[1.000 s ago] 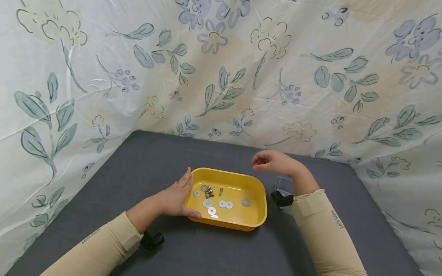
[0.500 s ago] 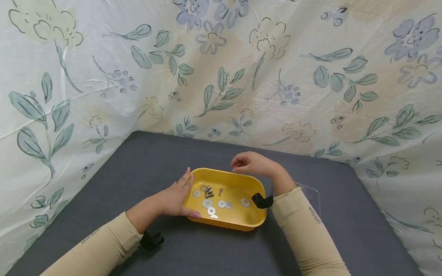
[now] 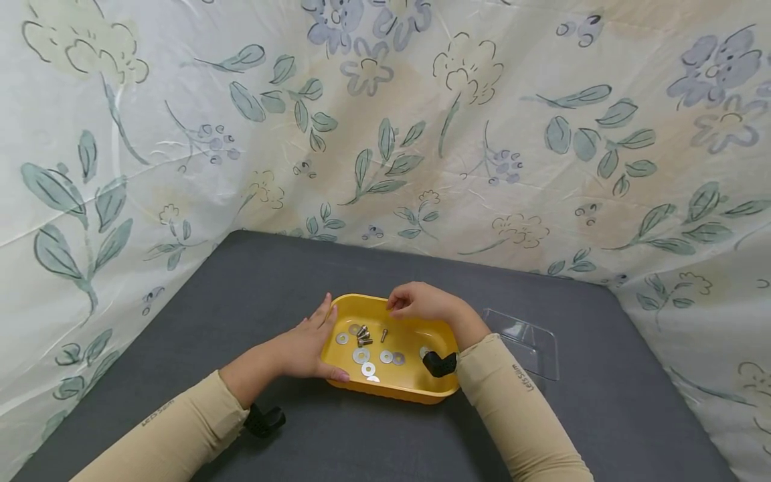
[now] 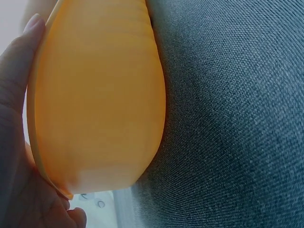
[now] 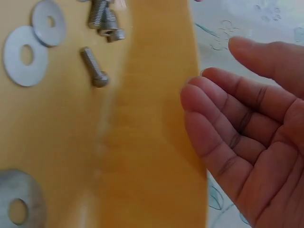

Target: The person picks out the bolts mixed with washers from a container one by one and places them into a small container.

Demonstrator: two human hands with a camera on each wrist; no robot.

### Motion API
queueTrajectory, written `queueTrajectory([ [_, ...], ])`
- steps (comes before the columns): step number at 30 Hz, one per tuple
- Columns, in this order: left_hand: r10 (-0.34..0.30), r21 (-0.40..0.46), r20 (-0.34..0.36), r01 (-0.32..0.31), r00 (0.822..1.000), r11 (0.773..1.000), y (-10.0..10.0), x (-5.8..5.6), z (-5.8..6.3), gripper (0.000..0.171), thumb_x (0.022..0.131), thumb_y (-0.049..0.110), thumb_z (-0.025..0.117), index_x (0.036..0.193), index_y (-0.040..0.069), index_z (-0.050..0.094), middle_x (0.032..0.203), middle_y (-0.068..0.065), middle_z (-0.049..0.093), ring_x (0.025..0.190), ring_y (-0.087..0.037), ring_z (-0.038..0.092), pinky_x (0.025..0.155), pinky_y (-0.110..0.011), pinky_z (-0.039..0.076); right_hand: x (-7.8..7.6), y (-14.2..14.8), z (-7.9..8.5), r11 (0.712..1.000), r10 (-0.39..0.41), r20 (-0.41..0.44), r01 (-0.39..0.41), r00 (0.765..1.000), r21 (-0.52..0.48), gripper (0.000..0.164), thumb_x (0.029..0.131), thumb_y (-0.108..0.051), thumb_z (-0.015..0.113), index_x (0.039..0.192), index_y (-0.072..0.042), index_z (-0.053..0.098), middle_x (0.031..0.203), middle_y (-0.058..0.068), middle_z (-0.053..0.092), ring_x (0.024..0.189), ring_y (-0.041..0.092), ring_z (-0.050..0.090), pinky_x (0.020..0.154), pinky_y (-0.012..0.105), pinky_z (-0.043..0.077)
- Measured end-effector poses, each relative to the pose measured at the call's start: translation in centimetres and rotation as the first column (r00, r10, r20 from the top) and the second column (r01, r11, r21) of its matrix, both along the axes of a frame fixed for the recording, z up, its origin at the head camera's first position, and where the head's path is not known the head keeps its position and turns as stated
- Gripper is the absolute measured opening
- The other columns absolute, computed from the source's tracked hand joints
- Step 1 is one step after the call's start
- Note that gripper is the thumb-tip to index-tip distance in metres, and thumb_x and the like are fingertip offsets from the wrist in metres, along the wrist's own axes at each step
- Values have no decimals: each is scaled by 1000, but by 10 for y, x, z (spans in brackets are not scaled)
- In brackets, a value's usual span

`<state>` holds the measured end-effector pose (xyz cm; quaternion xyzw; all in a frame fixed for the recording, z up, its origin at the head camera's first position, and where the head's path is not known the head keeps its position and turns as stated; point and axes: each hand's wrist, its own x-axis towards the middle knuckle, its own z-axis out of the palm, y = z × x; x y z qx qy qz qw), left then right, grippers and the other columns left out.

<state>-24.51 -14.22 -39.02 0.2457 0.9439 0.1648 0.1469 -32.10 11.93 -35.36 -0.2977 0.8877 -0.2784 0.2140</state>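
A yellow plastic bin [image 3: 409,391] holds several flat washers [image 3: 361,355] and several metal screws [image 3: 363,333]. One more screw [image 5: 96,69] lies apart from the cluster. My left hand [image 3: 301,345] grips the bin's left end, with the thumb over the near rim and fingers at the far left corner; its thumb [image 4: 28,47] lies along the rim in the left wrist view. Over the bin's far rim hovers my right hand [image 3: 424,301], with nothing between its loosely bent fingers [image 5: 209,137]. My right wrist and its camera hide the bin's right end.
A clear plastic tray [image 3: 533,351] stands right of the bin, partly behind my right forearm. Dark grey cloth [image 3: 289,264] covers the table. A floral curtain [image 3: 385,134] rises behind and at both sides. Black wrist cameras [image 3: 440,363] stick out from both wrists.
My right hand has moved left from beside the clear tray to over the bin's far rim, then lower. More of the clear tray shows. The left hand and the bin stay put.
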Motion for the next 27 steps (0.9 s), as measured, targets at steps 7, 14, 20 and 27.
queueTrajectory([
  [7,-8,-1,-6,8,1000,1000,-2,0,-1,129,59,78,59,146,3,2,150,-10,-20,139,-30,7,108,-49,18,3,-6,-7,999,-7,-25,8,1000,31,20,87,-17,63,103,-4,64,85,-4,61,78,12,56,72,25,48],
  [14,-14,-2,-10,14,1000,1000,-2,1,-3,129,59,79,58,146,4,1,150,-9,-21,139,-29,7,108,-49,18,6,-9,-15,998,18,-13,-17,1000,59,18,86,-13,63,103,-5,65,84,-4,61,77,11,55,72,25,47],
  [20,-18,0,-17,18,1000,1000,-3,1,-5,129,59,79,58,146,4,0,150,-10,-21,139,-30,7,108,-49,18,7,-13,-23,993,26,-21,-23,999,120,18,85,-14,65,102,-8,66,84,-6,61,77,10,55,72,25,47],
  [27,-16,3,-16,16,1000,1000,-4,0,-4,129,58,80,57,146,4,1,150,-10,-21,139,-30,7,108,-49,18,6,-17,-28,981,55,-20,-50,998,186,21,85,-11,65,105,-7,66,81,-4,58,73,12,52,68,25,45],
])
